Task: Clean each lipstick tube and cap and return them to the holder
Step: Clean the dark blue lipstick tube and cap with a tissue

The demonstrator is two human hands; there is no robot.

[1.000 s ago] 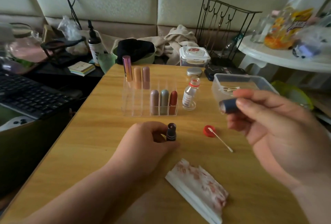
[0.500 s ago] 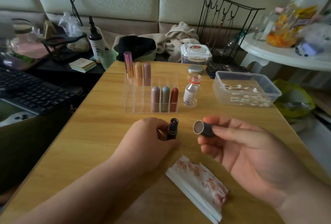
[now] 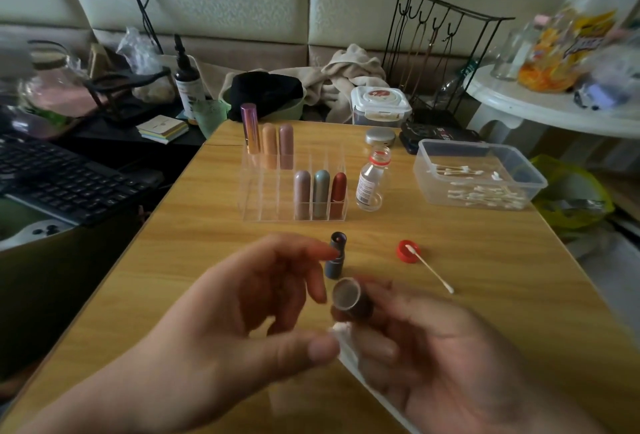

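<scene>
Change over the last 0.5 s: left hand [image 3: 249, 298] lifted off the dark blue cylindrical lipstick tube [image 3: 335, 255]. Gripped low down before; now left standing upright and uncapped on the light wooden table [image 3: 485, 277], just in front of the clear acrylic compartment holder [image 3: 256, 198]. Left fingers loosely spread, holding nothing. Index fingertip close beside the tube's top; contact not resolvable through motion blur. Thumb down beside the white edge of the folded floral-print tissue [image 3: 346, 357], mostly hidden under both hands.

Right hand [image 3: 433, 357] drawn in toward the centre and nearer the camera, fingers curled round the dark round cap [image 3: 349, 300]. Open mouth of cap turned toward the camera, directly over the tissue's corner.

Reading, as judgement only: cap probably first, with the left hand freed to take the tissue and wipe the cap's inside. Tube wipe, recapping and return to the holder not yet done. 6 capped lipsticks already in the holder: 3 at the back, 3 at front right.

Writing:
- Small clear bottle with red-ringed neck [image 3: 370, 184], uncapped, just right of the holder; white label with dark print, too small to read.
- Red screw cap [image 3: 405, 253] on the table, tip of a white cotton swab [image 3: 433, 272] resting in it; no marking seen.
- Yellow-orange bag [image 3: 561, 42] on the white side table [image 3: 519, 111]: large lettering, blurred, not legible.
- No brand legible on tube, cap or holder.
</scene>
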